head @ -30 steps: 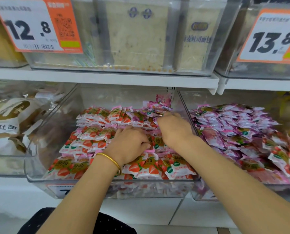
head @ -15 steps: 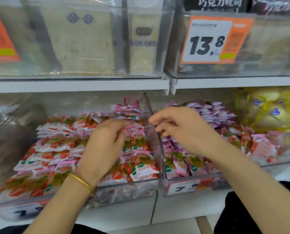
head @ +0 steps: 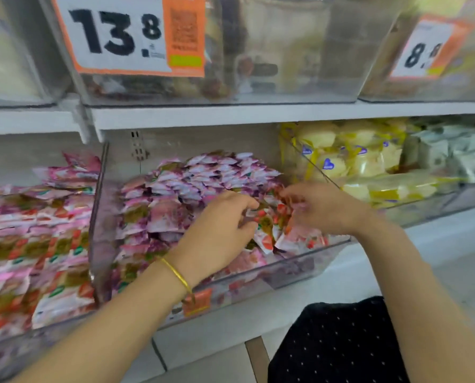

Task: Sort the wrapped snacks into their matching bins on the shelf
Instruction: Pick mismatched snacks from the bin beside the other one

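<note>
Left hand (head: 217,230), right hand (head: 324,208), one shared bin (head: 294,272)

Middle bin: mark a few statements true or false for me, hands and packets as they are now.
1. The left hand and the right hand are both over the middle bin. True.
2. A gold bangle sits on the left wrist. True.
3. The next bin rightward holds red packets. False: the right bin holds yellow packets.
4. The tag overhead reads 12.8. False: the price tag reads 13.8.
5. Red strawberry packets lie beside purple packets in the middle bin. True.
</note>
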Demonstrator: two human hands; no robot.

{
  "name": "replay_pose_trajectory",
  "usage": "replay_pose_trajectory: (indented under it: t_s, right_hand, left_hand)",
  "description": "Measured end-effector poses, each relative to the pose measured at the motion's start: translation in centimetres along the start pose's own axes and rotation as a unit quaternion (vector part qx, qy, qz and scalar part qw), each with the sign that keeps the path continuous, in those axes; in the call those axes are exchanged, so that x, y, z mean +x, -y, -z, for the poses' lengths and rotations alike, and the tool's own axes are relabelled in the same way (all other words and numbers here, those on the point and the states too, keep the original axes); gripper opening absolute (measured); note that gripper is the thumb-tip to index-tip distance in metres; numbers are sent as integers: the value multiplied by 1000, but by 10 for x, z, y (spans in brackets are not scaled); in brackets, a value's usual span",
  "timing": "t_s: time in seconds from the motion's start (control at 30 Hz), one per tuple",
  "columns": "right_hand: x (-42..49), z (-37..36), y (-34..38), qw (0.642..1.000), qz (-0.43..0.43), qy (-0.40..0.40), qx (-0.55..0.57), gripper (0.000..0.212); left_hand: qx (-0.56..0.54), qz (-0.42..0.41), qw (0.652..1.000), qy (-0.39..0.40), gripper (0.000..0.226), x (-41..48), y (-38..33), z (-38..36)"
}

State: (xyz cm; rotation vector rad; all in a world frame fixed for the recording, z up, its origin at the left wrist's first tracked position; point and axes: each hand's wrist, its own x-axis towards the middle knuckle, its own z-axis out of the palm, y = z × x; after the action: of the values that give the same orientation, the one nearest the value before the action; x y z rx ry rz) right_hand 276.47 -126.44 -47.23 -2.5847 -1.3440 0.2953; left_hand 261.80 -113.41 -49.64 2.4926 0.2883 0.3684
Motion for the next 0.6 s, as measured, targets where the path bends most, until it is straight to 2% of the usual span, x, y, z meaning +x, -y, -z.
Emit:
replay_pose_trajectory:
  t_s: [0.1,0.2,0.3,0.4,0.6]
  right_hand:
    - [1,4,-2,993,13,111,25,75]
    - [3,3,-7,993,23,119,10,79]
    - [7,0,-9,990,26,114,-74,82]
    - [5,2,-9,986,43,117,-115,68]
    - [-8,0,-11,992,86,90,-31,48]
  left_hand:
    - [36,52,997,50,48,18,-4,-14]
    - [36,84,993,73,53,28,-2,-20]
    - [17,91,992,80,53,34,4,-22]
    - [-8,94,992,83,52,35,9,-23]
    - [-30,104,993,52,50,38,6,-27]
